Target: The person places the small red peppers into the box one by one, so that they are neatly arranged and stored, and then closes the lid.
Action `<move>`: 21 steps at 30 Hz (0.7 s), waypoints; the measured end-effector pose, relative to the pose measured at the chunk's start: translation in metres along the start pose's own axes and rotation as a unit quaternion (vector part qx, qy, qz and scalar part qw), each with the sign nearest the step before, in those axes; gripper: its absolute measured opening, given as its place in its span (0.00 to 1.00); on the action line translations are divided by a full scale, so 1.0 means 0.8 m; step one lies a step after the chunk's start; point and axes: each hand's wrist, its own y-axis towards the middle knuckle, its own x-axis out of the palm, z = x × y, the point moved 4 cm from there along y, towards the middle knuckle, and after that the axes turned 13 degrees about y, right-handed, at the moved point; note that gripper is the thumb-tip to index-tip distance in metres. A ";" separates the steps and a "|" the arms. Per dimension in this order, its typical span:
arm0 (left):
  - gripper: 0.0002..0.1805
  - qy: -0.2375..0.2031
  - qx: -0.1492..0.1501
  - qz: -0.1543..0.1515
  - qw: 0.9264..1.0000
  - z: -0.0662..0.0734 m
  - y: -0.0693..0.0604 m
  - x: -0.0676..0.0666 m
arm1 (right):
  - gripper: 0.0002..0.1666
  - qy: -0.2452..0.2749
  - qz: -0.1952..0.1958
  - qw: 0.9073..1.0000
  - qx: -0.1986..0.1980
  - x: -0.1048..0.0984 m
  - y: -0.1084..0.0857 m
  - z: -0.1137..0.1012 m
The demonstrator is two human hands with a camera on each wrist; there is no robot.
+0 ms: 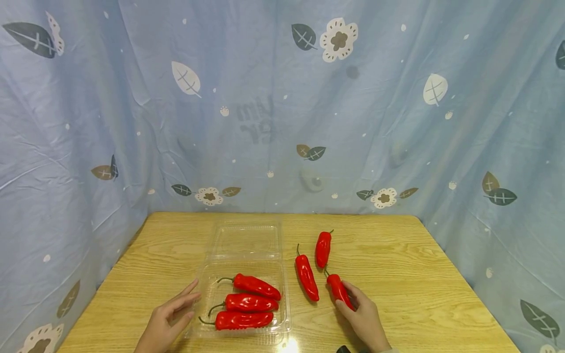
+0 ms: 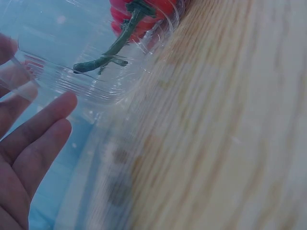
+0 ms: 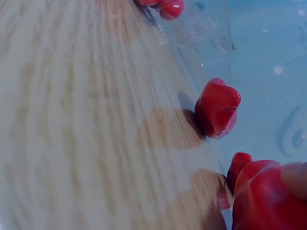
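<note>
My right hand [image 1: 365, 317] pinches a red chili pepper [image 1: 337, 287] between thumb and fingers at the table's right-centre; its green stem points away from me. In the right wrist view, a fingertip [image 3: 295, 179] presses on this pepper's glossy skin. A clear plastic clamshell box [image 1: 288, 299] lies with its lid spread back. Three red peppers, the far one [image 1: 256, 285], the middle one [image 1: 250, 302] and the near one [image 1: 244, 320], lie side by side inside, stems leftward. My left hand [image 1: 164, 321] is at the box's left edge, fingers loosely extended; some show through clear plastic in the left wrist view.
Two more red peppers, one nearer the box [image 1: 306, 278] and one farther back [image 1: 323, 249], lie on the wooden table [image 1: 388, 255]. The transparent lid [image 1: 247, 240] lies behind the box. A blue patterned curtain [image 1: 273, 108] surrounds the table's back and sides.
</note>
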 end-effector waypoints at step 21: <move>0.20 0.019 -0.017 -0.018 1.000 -0.001 0.001 0.000 | 0.29 0.023 0.027 0.999 0.010 -0.008 0.002 0.000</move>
